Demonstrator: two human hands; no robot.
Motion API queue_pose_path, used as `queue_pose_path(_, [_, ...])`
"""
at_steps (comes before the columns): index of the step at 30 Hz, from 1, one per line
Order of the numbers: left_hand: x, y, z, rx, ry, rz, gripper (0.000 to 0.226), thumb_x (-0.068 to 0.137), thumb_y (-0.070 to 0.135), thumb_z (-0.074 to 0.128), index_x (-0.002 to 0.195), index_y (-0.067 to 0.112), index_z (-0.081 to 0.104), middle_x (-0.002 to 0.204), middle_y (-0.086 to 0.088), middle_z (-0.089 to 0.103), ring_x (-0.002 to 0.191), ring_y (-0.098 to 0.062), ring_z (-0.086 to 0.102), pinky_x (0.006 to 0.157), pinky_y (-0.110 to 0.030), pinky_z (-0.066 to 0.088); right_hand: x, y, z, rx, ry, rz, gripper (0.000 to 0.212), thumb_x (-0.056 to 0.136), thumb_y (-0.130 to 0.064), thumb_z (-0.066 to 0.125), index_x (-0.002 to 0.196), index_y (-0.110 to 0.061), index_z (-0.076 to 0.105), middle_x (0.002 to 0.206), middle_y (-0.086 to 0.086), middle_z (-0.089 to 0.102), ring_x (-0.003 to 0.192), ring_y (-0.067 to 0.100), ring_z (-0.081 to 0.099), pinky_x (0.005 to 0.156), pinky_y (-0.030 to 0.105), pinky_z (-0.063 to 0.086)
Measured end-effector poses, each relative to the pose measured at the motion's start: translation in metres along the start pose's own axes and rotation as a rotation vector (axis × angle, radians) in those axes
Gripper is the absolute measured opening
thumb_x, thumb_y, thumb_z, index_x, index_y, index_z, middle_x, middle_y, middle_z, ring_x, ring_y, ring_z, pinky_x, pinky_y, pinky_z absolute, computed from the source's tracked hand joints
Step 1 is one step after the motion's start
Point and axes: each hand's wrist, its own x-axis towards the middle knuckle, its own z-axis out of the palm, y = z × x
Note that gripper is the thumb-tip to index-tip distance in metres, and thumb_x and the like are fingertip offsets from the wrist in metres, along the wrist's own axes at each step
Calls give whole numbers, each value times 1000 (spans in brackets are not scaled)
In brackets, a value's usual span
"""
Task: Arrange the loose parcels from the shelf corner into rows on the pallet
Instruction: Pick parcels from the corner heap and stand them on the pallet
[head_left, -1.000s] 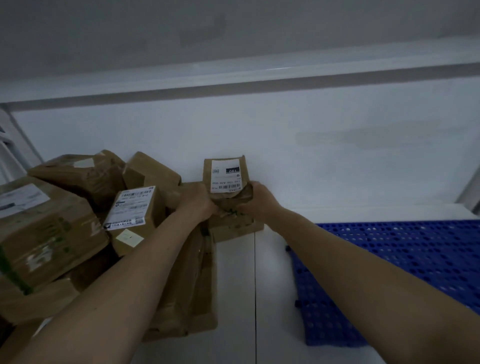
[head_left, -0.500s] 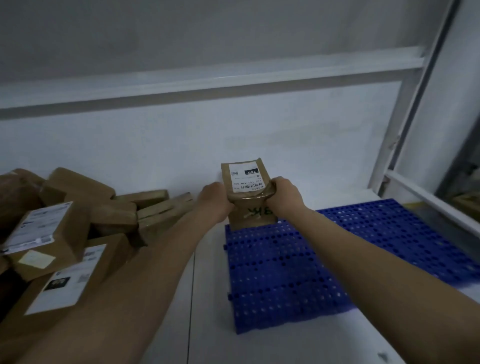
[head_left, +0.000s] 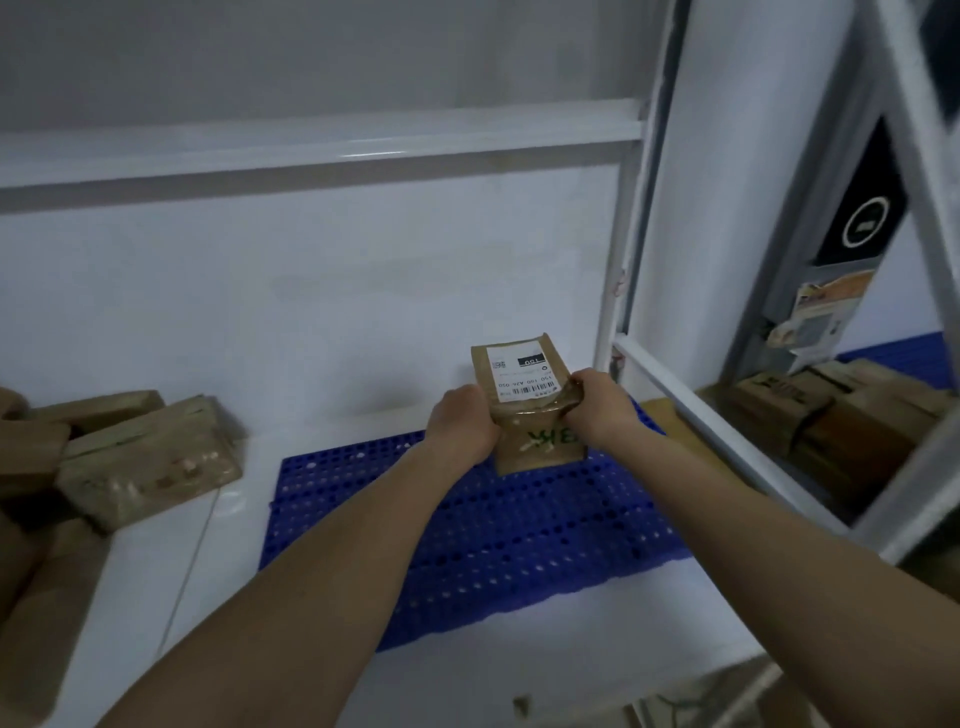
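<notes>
Both hands, left hand (head_left: 462, 426) and right hand (head_left: 602, 410), grip a brown parcel (head_left: 530, 410) with curled fingers over the far right corner of the blue pallet (head_left: 467, 530). Best set it squarely into that corner to start a row. It stands upright, long axis vertical, label facing the person.

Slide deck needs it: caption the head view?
Both hands, left hand and right hand, grip a labelled parcel above the far end of the blue pallet.
</notes>
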Motion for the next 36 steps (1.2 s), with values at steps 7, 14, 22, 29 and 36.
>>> queue_pose_path(7, [22,75,65,-27,-22,-25,15,86,5,52,72,11,50,76,-3,58,63,-16,51,54,-26,39,21,82,-40,-1,3,65,31,85,-1,49,115,-7,58,111,13,64,101,29,59,76,30,48])
queue_pose_path(14, [36,111,96,-42,-36,-37,17,90,0,46,98,0,61,98,-15,67,86,-28,64,61,-30,44,36,120,-52,47,8,110,48,82,6,47,129,-3,46,121,21,57,110,36,54,87,40,48])
queue_pose_path(22, [46,108,118,-82,-43,-85,22,90,3,49,111,1,56,108,-15,64,96,-31,61,74,-37,49,50,137,-37,155,-55,237,41,84,3,48,124,1,43,109,21,57,98,34,56,70,33,45])
queue_pose_path(29, [49,99,123,-142,-59,-107,33,87,8,55,120,4,47,115,-14,60,100,-29,59,79,-38,51,53,146,-25,638,-227,203,62,74,-10,78,131,-9,55,125,8,63,107,18,59,95,29,47])
queue_pose_path(36, [52,92,126,-175,-93,-88,68,86,9,58,145,12,23,127,-10,57,109,-26,57,88,-38,52,60,154,-16,688,-310,260,78,72,-42,79,139,-19,46,129,5,60,115,23,57,107,42,40])
